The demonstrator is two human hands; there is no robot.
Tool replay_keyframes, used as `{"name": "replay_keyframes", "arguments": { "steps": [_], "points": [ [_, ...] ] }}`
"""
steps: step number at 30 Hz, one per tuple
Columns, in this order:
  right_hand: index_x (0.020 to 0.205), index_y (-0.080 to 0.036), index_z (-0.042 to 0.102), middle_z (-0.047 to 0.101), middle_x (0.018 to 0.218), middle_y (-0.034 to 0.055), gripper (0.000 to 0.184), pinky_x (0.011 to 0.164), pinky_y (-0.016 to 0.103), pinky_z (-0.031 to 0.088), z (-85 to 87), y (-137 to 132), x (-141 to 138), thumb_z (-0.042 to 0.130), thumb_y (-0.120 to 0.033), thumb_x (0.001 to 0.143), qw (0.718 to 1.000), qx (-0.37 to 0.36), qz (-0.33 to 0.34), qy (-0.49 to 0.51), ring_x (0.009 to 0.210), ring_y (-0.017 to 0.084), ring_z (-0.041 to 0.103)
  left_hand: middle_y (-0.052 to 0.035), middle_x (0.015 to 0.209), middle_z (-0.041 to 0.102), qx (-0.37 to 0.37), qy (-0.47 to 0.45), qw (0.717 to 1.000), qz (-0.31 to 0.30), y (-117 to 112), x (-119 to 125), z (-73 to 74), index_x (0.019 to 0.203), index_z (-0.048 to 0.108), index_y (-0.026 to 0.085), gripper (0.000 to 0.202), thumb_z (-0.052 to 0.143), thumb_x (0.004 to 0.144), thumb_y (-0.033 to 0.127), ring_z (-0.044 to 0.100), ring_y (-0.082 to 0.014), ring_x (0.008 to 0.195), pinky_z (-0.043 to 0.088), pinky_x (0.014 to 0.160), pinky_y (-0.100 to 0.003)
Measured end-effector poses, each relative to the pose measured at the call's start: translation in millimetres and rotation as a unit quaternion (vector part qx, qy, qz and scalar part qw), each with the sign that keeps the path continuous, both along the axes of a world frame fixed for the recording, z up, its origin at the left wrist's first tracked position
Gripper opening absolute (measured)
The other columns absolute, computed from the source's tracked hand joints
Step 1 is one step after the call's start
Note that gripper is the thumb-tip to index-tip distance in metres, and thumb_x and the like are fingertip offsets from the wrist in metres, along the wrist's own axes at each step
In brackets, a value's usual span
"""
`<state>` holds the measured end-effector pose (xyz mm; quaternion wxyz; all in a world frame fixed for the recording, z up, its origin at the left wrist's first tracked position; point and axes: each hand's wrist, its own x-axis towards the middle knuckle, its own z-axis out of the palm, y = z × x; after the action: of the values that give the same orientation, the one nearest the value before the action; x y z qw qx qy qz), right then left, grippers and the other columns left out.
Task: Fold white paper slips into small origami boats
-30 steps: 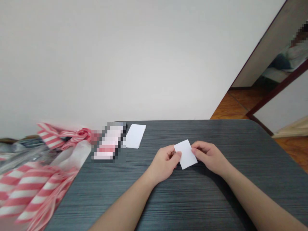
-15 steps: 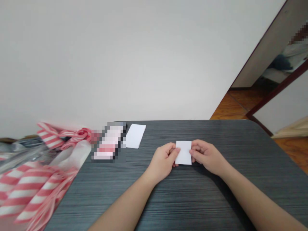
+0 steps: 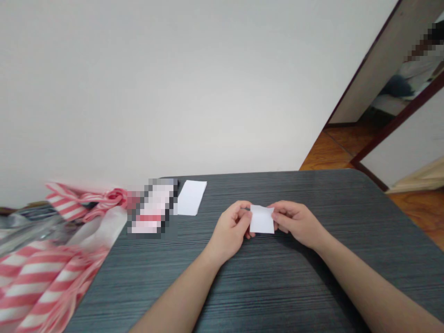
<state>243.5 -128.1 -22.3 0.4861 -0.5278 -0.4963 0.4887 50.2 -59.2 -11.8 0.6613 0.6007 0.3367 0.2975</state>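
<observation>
The left hand (image 3: pixel 229 232) and right hand (image 3: pixel 297 224) pinched a small white paper square (image 3: pixel 262 219) between their fingers, above the dark gray striped table (image 3: pixel 312 277).

Head-worn view, facing forward and down

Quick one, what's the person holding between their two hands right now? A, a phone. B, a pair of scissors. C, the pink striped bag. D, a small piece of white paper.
D: the left hand and the right hand grip a small piece of white paper by its opposite sides.
</observation>
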Motion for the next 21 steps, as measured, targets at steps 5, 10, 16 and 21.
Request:
{"name": "replay_keyframes", "arguments": {
  "steps": [5, 10, 16, 21],
  "points": [
    [0.094, -0.018, 0.072, 0.059, 0.064, -0.0014, 0.017, 0.054, 0.026, 0.037, 6.9, -1.3, 0.9, 0.061, -0.030, 0.088, 0.999, 0.023, 0.000, -0.047, 0.055, 0.011, 0.048, 0.0016, 0.056, 0.060, 0.005, 0.003, 1.000, -0.003, 1.4, -1.6, -2.0, 0.094, 0.060, 0.015, 0.020, 0.052, 0.092, 0.033, 0.055, -0.0113, 0.050, 0.044, 0.051, -0.021],
    [0.096, -0.019, 0.071, 0.062, 0.070, -0.0009, 0.018, 0.059, 0.026, 0.040, 12.2, -3.1, 2.4, 0.054, -0.025, 0.092, 0.996, 0.037, 0.016, -0.075, 0.058, 0.011, 0.050, 0.0006, 0.058, 0.061, -0.023, -0.041, 0.999, -0.005, 0.4, -1.0, -1.4, 0.096, 0.060, 0.015, 0.023, 0.051, 0.092, 0.036, 0.058, -0.0126, 0.053, 0.046, 0.052, -0.023],
    [0.095, -0.020, 0.069, 0.068, 0.090, 0.0034, 0.012, 0.076, 0.030, 0.047, 7.0, -1.0, 1.0, 0.060, -0.019, 0.087, 0.993, 0.061, 0.013, -0.096, 0.082, 0.017, 0.061, 0.0034, 0.058, 0.060, 0.001, 0.003, 1.000, 0.006, -1.8, 1.5, 1.9, 0.092, 0.057, 0.016, 0.014, 0.062, 0.085, 0.028, 0.055, -0.0095, 0.049, 0.044, 0.050, -0.020],
    [0.108, -0.020, 0.061, 0.066, 0.083, 0.0012, 0.025, 0.068, 0.027, 0.048, 0.9, 0.9, -1.9, 0.063, -0.020, 0.084, 0.998, 0.035, -0.014, -0.042, 0.073, 0.014, 0.061, 0.0038, 0.057, 0.060, 0.009, 0.008, 1.000, 0.006, -1.6, 1.4, -1.1, 0.095, 0.055, 0.017, 0.015, 0.061, 0.085, 0.027, 0.055, -0.0099, 0.050, 0.045, 0.052, -0.020]
  ]
}}
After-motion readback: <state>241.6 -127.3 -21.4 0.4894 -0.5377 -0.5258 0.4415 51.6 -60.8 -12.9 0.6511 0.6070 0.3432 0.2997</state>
